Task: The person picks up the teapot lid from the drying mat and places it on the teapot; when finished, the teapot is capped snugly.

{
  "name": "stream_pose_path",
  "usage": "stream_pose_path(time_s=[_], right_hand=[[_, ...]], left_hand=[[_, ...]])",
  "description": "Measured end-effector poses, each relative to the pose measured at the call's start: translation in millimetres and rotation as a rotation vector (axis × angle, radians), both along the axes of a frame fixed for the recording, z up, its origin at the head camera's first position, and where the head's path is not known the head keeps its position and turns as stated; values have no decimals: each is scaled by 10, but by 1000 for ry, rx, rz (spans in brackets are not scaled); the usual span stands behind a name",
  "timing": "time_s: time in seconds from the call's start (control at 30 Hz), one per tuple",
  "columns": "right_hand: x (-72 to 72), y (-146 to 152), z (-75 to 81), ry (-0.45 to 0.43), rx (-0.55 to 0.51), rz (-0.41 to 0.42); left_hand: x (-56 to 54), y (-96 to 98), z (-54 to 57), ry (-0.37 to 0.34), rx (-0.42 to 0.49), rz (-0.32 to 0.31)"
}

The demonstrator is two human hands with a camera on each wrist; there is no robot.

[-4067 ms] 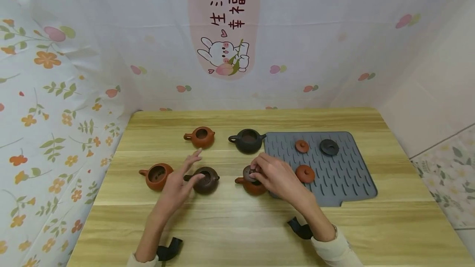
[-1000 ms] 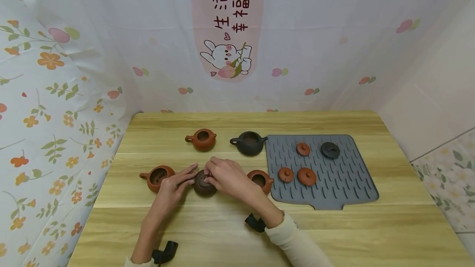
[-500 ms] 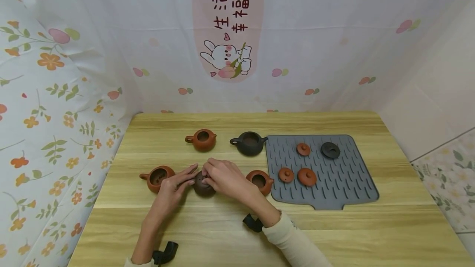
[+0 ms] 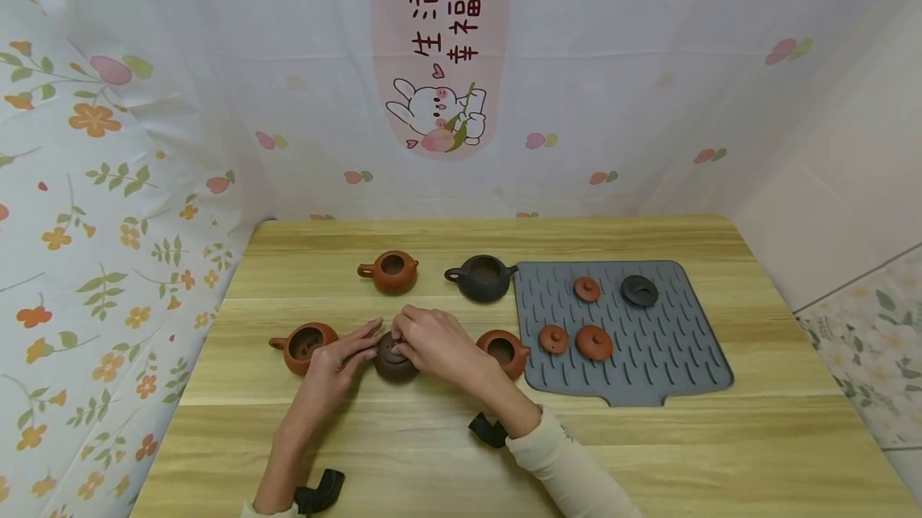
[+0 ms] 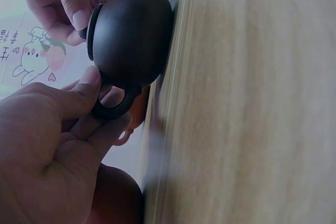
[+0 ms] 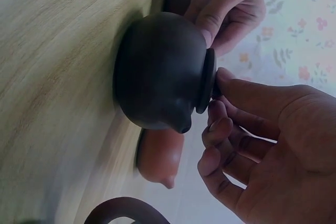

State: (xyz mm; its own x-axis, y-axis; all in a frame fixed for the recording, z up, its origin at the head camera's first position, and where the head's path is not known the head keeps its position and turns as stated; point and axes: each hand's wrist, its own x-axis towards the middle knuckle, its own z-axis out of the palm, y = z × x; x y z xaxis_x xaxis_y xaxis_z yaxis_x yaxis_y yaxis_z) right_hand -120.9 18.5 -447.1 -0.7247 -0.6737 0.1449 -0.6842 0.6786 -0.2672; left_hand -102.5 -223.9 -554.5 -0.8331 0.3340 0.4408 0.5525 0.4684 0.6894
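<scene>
A dark brown teapot (image 4: 394,370) stands on the wooden table between my hands. My left hand (image 4: 333,366) pinches its looped handle (image 5: 113,109) between thumb and fingers. Above the pot, my right hand (image 4: 435,348) pinches the knob of the matching brown lid (image 6: 207,82). That lid lies over the mouth, with its rim right at the opening in both wrist views. Beside my left hand is a lidless reddish-brown teapot (image 4: 317,358). Another lidless orange-brown teapot (image 4: 507,367) sits just right of my right hand, partly covered by the forearm.
Behind stand a small orange teapot (image 4: 394,284) and a black teapot (image 4: 484,287), both lidless. At the right, a grey ridged mat (image 4: 670,350) bears a black lid (image 4: 639,291) and three orange lids, one of them the largest (image 4: 594,343). A patterned cloth (image 4: 302,86) hangs behind the table.
My right hand has carried the brown lid leftward from above the orange-brown teapot onto the brown pot. My left hand has closed from spread fingers onto the handle. Over the last second, both barely move.
</scene>
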Motion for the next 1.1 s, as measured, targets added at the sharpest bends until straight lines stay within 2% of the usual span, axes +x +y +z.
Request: stream_pose_path(time_s=[0.1,0.33,0.4,0.5,0.63,0.77,0.87,0.97,1.1], right_hand=[[-3,-1,-19,1,4,1],[-1,-4,-31,-14,5,-2],[2,0,-36,-19,2,-6],[6,5,-41,-26,0,-14],[10,4,-51,-39,-7,-25],[19,11,-49,-49,-20,-28],[46,63,-13,-53,-54,-25],[94,198,31,-50,-124,-35],[144,524,75,-5,-249,-73]], left_hand=[[11,10,28,23,17,-9],[15,-1,8,0,18,-3],[21,5,41,21,38,-26],[11,5,23,40,38,-33],[2,-5,-19,15,9,-14],[10,-3,23,-1,15,-16],[31,23,92,25,35,-25],[46,36,110,53,45,-34],[20,-19,-5,43,16,-16]])
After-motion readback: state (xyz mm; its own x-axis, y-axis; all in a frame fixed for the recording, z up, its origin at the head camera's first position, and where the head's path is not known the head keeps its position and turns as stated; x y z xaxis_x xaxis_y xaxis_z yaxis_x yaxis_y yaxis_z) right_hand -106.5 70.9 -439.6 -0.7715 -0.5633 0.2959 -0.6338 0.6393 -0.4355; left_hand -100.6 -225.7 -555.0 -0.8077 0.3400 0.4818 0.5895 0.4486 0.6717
